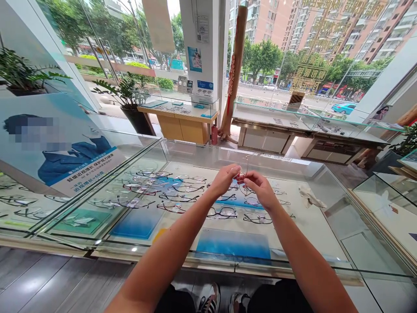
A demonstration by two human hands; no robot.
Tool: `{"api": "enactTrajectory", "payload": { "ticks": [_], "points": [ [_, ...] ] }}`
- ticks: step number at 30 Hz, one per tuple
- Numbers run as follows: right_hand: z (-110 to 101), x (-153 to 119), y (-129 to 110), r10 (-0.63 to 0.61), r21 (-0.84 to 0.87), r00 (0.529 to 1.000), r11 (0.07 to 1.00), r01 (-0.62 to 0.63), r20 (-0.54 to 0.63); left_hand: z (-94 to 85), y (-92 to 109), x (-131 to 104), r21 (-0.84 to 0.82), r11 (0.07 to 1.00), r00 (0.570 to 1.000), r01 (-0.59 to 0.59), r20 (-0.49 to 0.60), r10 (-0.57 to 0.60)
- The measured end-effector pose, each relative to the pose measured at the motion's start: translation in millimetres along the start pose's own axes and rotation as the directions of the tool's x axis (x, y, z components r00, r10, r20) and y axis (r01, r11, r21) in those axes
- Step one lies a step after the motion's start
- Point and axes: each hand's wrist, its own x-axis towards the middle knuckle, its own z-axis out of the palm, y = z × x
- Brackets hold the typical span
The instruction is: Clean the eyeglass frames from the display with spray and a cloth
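Pair of thin wire glasses [247, 166] sits just right of frame centre, above the glass case [325, 226]. Grip: both hands closed in a fingertip pinch on it, left hand [228, 177] from the left side, right hand [261, 188] from the right; fingertips nearly meet. One slim wire length stands roughly upright, rising past the fingertips toward the upper middle of the frame; its line runs across the pinch, between the hands. Neither hand clearly nearer. Lenses and hinge mostly hidden behind fingers; can't tell which part each holds. Dark-framed glasses [227, 212] lie lower, below the hands, untouched.
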Motion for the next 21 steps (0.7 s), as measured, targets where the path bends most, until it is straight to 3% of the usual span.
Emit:
{"api": "enactTrajectory", "payload": {
  "ticks": [11,21],
  "points": [
    [-1.4,1.7,-3.0,0.013,0.076,0.999,0.997,-0.009,-0.050,3.1,4.1,-1.3,0.012,1.000,1.000,0.010,-0.027,-0.010],
    [-10.1,5.2,-8.8,0.063,0.266,0.978,0.964,-0.007,-0.200,9.4,0.5,-9.1,0.218,0.976,0.999,-0.004,0.047,-0.006]
  ]
}}
